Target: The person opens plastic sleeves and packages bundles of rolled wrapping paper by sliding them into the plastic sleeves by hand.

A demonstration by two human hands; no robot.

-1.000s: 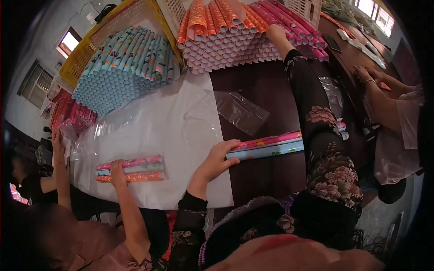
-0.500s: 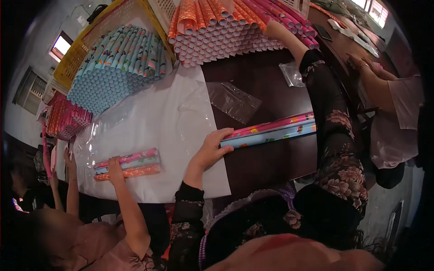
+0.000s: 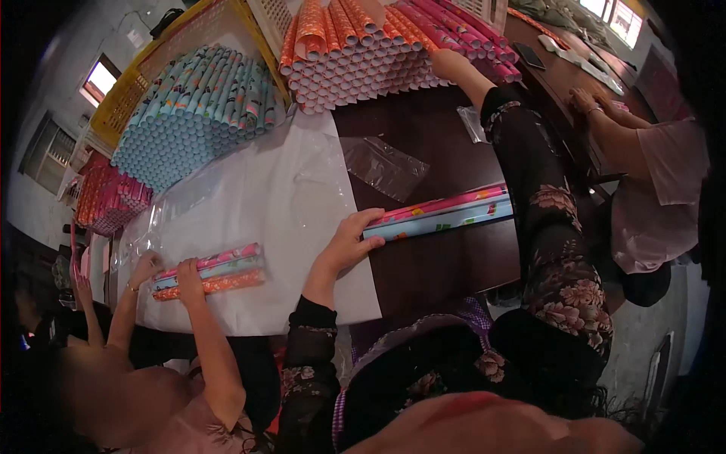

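Observation:
My left hand (image 3: 349, 244) is closed round the near ends of a pink wrapping paper roll (image 3: 454, 202) and a light blue wrapping paper roll (image 3: 454, 219), lying side by side on the dark table. At the right edge of a stack of orange wrapping paper rolls (image 3: 355, 72), my outstretched right hand (image 3: 451, 68) has its fingers bunched against the roll ends. Its fingertips are partly hidden, so what it grips does not show. Beyond it are pink wrapping paper rolls (image 3: 473, 38). A clear plastic bag (image 3: 386, 168) lies flat between my arms.
Blue rolls (image 3: 197, 113) fill a spot before a yellow crate (image 3: 125, 106). On the left, a co-worker's hands (image 3: 189, 284) handle a set of rolls (image 3: 219, 270) on white sheeting (image 3: 265, 197). Another person's hands (image 3: 597, 104) rest at the right, near a phone (image 3: 528, 55).
My right hand has shifted slightly down and left along the stack's front. My left hand keeps its hold. The left co-worker's second hand has come to the end of their rolls.

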